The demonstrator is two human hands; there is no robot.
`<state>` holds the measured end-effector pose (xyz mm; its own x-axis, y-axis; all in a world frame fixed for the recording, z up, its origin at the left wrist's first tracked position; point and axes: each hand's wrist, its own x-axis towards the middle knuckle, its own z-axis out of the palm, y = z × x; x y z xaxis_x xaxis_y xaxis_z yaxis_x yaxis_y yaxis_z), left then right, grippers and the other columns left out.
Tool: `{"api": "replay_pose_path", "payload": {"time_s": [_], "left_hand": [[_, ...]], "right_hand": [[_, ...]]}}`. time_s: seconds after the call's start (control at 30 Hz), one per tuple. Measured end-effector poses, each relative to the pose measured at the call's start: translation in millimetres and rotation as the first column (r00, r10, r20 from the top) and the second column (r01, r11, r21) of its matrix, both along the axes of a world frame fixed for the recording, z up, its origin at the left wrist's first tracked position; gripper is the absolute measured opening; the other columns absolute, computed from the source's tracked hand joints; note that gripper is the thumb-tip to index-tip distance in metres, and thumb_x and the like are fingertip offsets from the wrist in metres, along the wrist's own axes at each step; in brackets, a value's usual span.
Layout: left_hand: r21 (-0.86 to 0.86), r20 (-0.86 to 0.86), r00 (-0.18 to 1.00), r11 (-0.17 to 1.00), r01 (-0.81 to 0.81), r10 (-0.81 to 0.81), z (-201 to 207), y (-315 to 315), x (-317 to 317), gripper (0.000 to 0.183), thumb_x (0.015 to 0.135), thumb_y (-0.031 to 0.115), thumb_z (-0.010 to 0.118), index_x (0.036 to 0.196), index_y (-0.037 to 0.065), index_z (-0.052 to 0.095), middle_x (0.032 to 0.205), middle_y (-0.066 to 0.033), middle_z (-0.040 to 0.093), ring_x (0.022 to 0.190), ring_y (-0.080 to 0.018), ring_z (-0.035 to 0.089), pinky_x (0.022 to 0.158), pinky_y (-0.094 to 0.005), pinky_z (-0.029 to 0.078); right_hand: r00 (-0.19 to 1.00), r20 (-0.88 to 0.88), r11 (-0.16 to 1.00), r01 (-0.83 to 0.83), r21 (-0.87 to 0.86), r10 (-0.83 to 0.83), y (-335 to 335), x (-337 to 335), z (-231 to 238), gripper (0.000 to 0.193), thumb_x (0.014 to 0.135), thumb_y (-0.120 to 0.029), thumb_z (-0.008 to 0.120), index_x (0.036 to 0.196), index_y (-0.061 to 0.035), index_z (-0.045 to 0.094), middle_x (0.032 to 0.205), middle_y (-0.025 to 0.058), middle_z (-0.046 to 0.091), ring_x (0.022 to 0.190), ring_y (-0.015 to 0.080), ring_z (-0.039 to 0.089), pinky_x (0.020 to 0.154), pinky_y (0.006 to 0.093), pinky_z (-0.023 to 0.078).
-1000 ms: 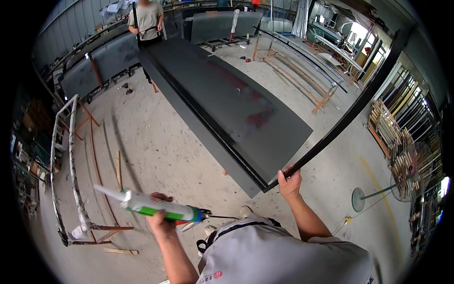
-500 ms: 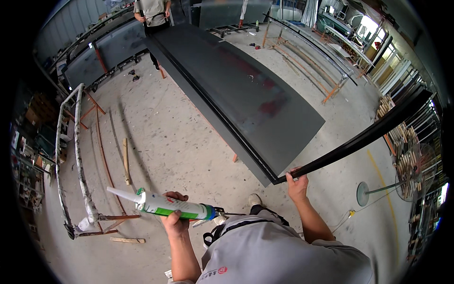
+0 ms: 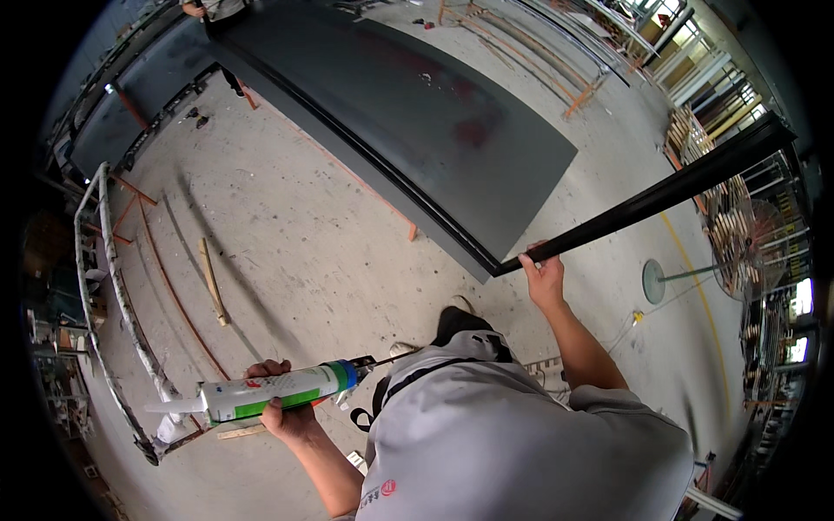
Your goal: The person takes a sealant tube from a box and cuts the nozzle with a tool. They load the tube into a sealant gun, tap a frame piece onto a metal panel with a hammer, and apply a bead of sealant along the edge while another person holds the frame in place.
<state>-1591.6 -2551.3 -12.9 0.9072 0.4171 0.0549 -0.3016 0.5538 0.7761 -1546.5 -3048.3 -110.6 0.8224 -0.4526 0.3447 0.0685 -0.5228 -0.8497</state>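
Note:
My left hand point(image 3: 288, 421) is wrapped round a white and green sealant cartridge point(image 3: 234, 401) in a caulking gun point(image 3: 372, 362). Its pale nozzle point(image 3: 172, 406) points left. Out to the right, my right hand point(image 3: 546, 282) grips a long black profile strip point(image 3: 647, 204) near its lower end, beside the near corner of a dark grey panel point(image 3: 521, 174). The strip slants up to the right, away from the panel. A black grooved strip point(image 3: 347, 139) runs along the panel's left side. Whether the two strips join at the corner, I cannot tell.
Orange legs point(image 3: 413, 231) support the panel. At its far end stands another person point(image 3: 224, 10). A wrapped metal frame point(image 3: 130, 330) is on the left, with a wooden batten point(image 3: 211, 282) on the floor. A pedestal fan point(image 3: 653, 282) and stacked bars point(image 3: 734, 226) stand at right.
The view has shifted, and the panel sits higher and further left in it. The cartridge has moved left and slightly lower in the picture. Both hands keep their hold.

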Motion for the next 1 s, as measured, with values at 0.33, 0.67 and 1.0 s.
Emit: {"api": "replay_pose_path", "payload": {"time_s": [0.33,0.67,1.0], "left_hand": [[-0.061,0.013,1.0,0.998,-0.015,0.016,0,31,58,0.056,0.069,0.022,0.078,0.116,0.004,0.054,0.1,-0.0066,0.057,0.094,-0.0226,0.055,0.094,-0.0406,0.045],[-0.111,0.069,0.992,0.989,-0.096,0.104,24,93,223,0.045,0.078,0.024,0.071,0.113,0.002,0.054,0.099,-0.0094,0.058,0.096,-0.0223,0.057,0.09,-0.0387,0.047],[-0.206,0.046,0.966,0.949,-0.239,0.254,105,172,438,0.04,0.08,0.024,0.067,0.11,0.001,0.054,0.096,-0.0108,0.061,0.091,-0.0237,0.06,0.092,-0.0405,0.05]], "right_hand": [[0.987,-0.159,0.999,0.036,0.028,-0.031,26,-19,-11,0.053,0.086,-0.004,0.074,0.132,0.0048,0.05,0.117,0.0122,0.064,0.098,0.022,0.063,0.086,0.032,0.051],[0.519,-0.842,0.968,-0.251,0.017,0.15,116,52,-123,0.037,0.081,-0.028,0.074,0.095,0.005,0.069,0.084,0.0241,0.068,0.081,0.0357,0.069,0.075,0.0423,0.053],[0.541,-0.275,0.591,-0.793,0.148,0.795,311,408,33,0.062,0.085,-0.024,0.079,0.13,0.0053,0.049,0.117,0.0203,0.064,0.107,0.0265,0.064,0.089,0.0334,0.053]]}}
